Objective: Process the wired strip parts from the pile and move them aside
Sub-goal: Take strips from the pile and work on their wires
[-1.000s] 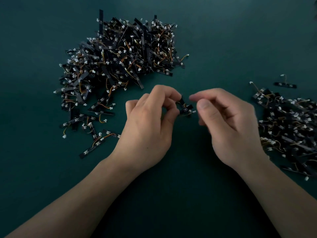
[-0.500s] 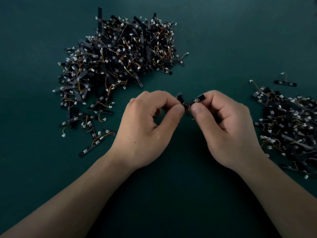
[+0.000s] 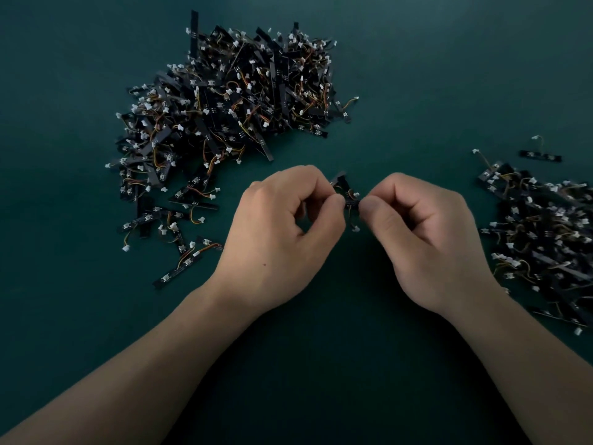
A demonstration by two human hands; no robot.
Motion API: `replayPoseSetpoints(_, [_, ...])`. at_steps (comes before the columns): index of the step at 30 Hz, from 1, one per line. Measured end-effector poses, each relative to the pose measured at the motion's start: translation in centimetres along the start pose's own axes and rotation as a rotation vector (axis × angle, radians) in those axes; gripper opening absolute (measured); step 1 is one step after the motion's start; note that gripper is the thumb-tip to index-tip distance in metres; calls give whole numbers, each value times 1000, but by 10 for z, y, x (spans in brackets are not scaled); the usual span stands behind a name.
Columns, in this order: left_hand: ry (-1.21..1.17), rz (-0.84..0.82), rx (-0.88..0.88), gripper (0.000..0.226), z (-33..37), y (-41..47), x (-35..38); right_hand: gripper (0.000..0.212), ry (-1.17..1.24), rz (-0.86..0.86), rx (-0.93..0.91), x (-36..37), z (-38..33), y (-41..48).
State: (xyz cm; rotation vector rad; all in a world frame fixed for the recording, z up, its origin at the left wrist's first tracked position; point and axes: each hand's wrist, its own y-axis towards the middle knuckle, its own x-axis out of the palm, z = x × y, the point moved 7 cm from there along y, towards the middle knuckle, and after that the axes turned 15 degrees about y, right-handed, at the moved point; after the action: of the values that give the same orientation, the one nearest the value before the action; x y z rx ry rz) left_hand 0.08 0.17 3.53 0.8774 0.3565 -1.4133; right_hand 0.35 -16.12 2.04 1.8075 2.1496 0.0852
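Note:
A small black wired strip part (image 3: 348, 195) with orange wires and a white connector hangs between my two hands at the middle of the dark green table. My left hand (image 3: 282, 239) pinches its left end with thumb and curled fingers. My right hand (image 3: 420, 239) pinches its right end the same way. A big pile of black strips with wires and white connectors (image 3: 231, 110) lies at the back left. A second, flatter heap of such parts (image 3: 542, 239) lies at the right edge.
Several loose strips (image 3: 179, 268) are scattered at the near side of the big pile, left of my left hand. One single strip (image 3: 540, 155) lies apart behind the right heap. The dark green table surface (image 3: 321, 364) stretches between my forearms.
Both hands have shifted a little and closed in on the strip part. The part has turned between the fingertips; its white connector now dangles below them.

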Motion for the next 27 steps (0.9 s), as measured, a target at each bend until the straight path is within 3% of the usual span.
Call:
replayPoseSetpoints(18, [-34, -40, 42, 17, 1, -1, 0, 28, 55, -26, -4, 1, 1, -1])
replayPoseSetpoints(22, [-41, -39, 73, 15, 1, -1, 0, 40, 101, -124, 22, 5, 5, -1])
replayPoseSetpoints(24, [-14, -15, 115, 11, 4, -2, -1, 48, 60, -187, -18, 7, 3, -3])
replayPoseSetpoints(27, [17, 67, 76, 20, 0, -2, -5, 42, 56, -50, -209, -3, -12, -7])
